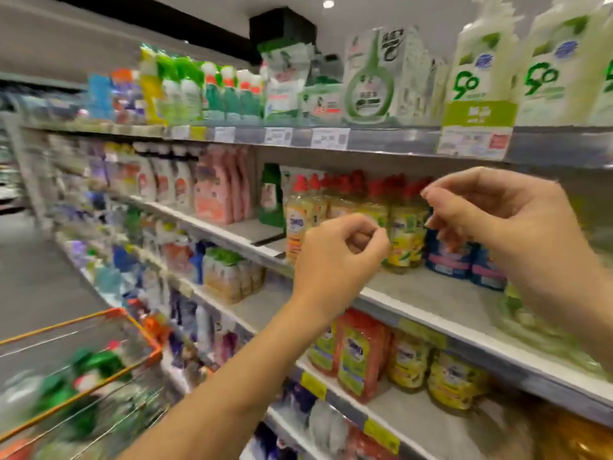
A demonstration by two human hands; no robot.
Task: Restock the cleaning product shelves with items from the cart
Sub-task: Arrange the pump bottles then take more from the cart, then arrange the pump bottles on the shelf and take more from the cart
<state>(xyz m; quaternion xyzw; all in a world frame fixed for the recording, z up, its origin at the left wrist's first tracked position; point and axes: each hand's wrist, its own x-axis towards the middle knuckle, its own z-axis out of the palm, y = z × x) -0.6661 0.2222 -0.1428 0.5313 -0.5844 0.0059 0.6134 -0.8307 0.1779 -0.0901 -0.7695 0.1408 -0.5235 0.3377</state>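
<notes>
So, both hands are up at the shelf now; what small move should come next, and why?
Probably reach the left hand down to the cart for another item. Both the left hand and the right hand look empty, and the shelf shows bare space before the yellow bottles.

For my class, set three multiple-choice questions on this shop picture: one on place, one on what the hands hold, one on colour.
1. Where is the cart in the picture? A. lower left B. upper right C. on the top shelf
2. What do the left hand and right hand hold? A. a bottle each B. nothing C. one box together
3. What colour are the caps on the yellow bottles behind the hands? A. blue B. white C. red
Answers: 1 A, its orange rim shows at the lower left; 2 B, both hands are raised with curled fingers and nothing in them; 3 C, red tops stand in a row.
</notes>
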